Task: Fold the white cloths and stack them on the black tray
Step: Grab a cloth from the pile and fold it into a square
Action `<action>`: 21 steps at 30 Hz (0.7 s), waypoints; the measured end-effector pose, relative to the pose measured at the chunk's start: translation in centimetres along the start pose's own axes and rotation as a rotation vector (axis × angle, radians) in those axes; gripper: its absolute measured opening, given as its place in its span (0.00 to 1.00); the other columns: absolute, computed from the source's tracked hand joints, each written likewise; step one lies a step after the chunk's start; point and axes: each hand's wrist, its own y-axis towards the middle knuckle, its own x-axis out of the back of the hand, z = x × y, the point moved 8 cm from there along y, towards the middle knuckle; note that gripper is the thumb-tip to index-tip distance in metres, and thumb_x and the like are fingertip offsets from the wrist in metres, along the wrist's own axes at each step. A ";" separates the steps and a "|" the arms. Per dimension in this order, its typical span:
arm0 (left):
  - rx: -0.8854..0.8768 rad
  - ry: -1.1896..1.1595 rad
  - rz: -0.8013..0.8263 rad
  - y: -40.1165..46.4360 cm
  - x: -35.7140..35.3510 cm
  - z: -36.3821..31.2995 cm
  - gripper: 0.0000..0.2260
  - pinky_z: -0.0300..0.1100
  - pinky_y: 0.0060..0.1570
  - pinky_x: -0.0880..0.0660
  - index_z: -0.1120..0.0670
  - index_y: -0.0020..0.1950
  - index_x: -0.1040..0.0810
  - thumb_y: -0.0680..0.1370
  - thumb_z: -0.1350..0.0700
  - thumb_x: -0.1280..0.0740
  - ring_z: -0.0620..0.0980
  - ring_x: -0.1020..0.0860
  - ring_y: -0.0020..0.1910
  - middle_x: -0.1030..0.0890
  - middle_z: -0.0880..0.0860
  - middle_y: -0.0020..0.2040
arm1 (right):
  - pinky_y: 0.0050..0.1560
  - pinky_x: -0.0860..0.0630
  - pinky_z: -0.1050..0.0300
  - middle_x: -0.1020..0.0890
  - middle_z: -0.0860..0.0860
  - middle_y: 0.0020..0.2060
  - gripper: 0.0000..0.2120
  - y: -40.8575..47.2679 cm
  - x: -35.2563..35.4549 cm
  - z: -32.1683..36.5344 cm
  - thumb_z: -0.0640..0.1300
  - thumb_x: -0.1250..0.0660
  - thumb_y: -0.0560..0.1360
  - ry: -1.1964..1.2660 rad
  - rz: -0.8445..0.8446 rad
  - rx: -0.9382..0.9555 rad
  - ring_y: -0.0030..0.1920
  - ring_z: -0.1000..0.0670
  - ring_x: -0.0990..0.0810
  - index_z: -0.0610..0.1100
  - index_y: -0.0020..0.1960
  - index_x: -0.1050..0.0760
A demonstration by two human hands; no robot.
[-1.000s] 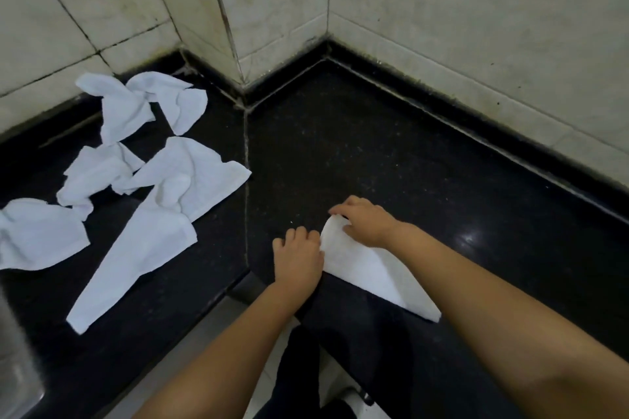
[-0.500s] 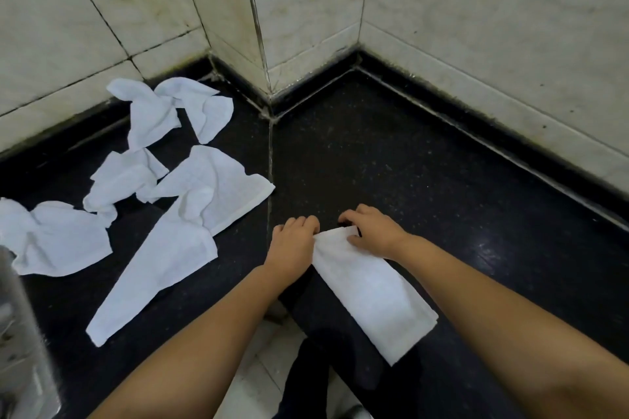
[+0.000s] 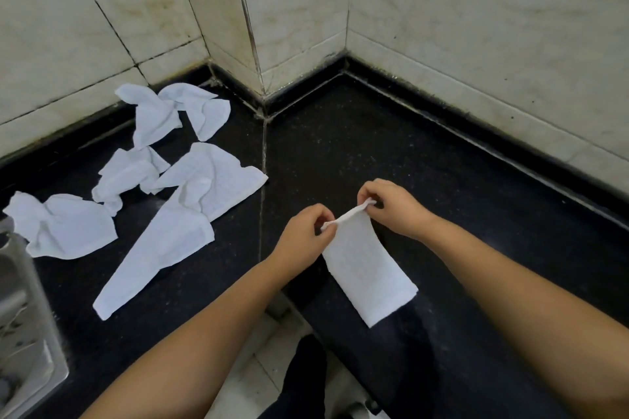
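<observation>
A folded white cloth lies as a narrow strip near the front edge of the black counter. Its far end is lifted off the surface. My left hand pinches the left corner of that end and my right hand pinches the right corner. Several unfolded white cloths lie to the left: a long one, a crumpled one, a small bunched one and one by the wall. No black tray shows in this view.
Tiled walls close the counter at the back and right, forming a corner. A metal sink sits at the left edge. Below the counter's front edge I see a pale floor and dark trousers.
Both hands pressed flat on the cloth's far end before. Now they have pinched its two corners and raised that end off the counter. The view has shifted, so everything sits further right.
</observation>
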 end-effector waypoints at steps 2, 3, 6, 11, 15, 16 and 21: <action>-0.073 0.028 0.028 -1.4 -1.5 -1.3 0.02 0.39 0.46 0.25 0.52 0.48 0.25 0.77 0.55 0.35 0.45 0.24 0.45 0.23 0.48 0.46 | 0.46 0.30 0.66 0.25 0.54 0.46 0.05 -2.5 0.3 -0.8 0.40 0.35 0.76 0.011 -0.005 -0.006 0.49 0.56 0.27 0.49 0.45 0.26; -0.115 0.069 0.038 -2.1 -2.4 -1.7 0.02 0.39 0.47 0.25 0.52 0.48 0.25 0.77 0.54 0.35 0.44 0.24 0.45 0.24 0.48 0.46 | 0.47 0.30 0.66 0.25 0.54 0.46 0.05 -3.8 0.2 -1.4 0.40 0.35 0.75 0.006 0.004 -0.005 0.49 0.56 0.27 0.50 0.45 0.26; -0.227 0.197 0.059 -4.2 -5.3 -1.8 0.04 0.38 0.47 0.26 0.52 0.49 0.24 0.77 0.54 0.33 0.43 0.26 0.46 0.25 0.47 0.47 | 0.51 0.29 0.61 0.25 0.55 0.46 0.08 -7.8 -1.0 -3.5 0.40 0.35 0.75 -0.063 0.044 0.006 0.50 0.55 0.28 0.54 0.46 0.27; -0.395 0.425 0.090 -7.0 -10.0 -2.3 0.07 0.42 0.44 0.29 0.55 0.53 0.23 0.78 0.54 0.36 0.49 0.26 0.49 0.24 0.52 0.50 | 0.59 0.29 0.53 0.25 0.55 0.52 0.08 -11.9 -3.1 -7.1 0.41 0.34 0.74 -0.159 0.010 -0.010 0.54 0.53 0.28 0.52 0.49 0.24; -0.484 0.589 0.184 -7.6 -12.0 -1.9 0.08 0.45 0.38 0.28 0.56 0.46 0.22 0.76 0.55 0.40 0.53 0.23 0.42 0.22 0.54 0.43 | 0.62 0.31 0.52 0.26 0.54 0.56 0.08 -13.0 -4.5 -8.1 0.43 0.34 0.75 -0.193 -0.013 -0.010 0.59 0.52 0.29 0.51 0.52 0.22; -0.510 0.627 0.184 -7.7 -12.2 -1.6 0.09 0.43 0.35 0.28 0.55 0.44 0.22 0.75 0.54 0.41 0.52 0.22 0.39 0.22 0.53 0.41 | 0.63 0.31 0.52 0.26 0.54 0.57 0.08 -13.2 -4.8 -8.2 0.44 0.34 0.75 -0.197 -0.008 -0.017 0.60 0.52 0.29 0.51 0.53 0.22; -0.494 0.638 0.335 -7.8 -12.6 -0.4 0.12 0.45 0.49 0.31 0.55 0.57 0.24 0.79 0.50 0.39 0.53 0.26 0.53 0.24 0.54 0.53 | 0.64 0.35 0.57 0.28 0.55 0.59 0.12 -14.0 -4.6 -8.5 0.46 0.36 0.77 -0.144 0.004 -0.107 0.62 0.55 0.31 0.51 0.59 0.23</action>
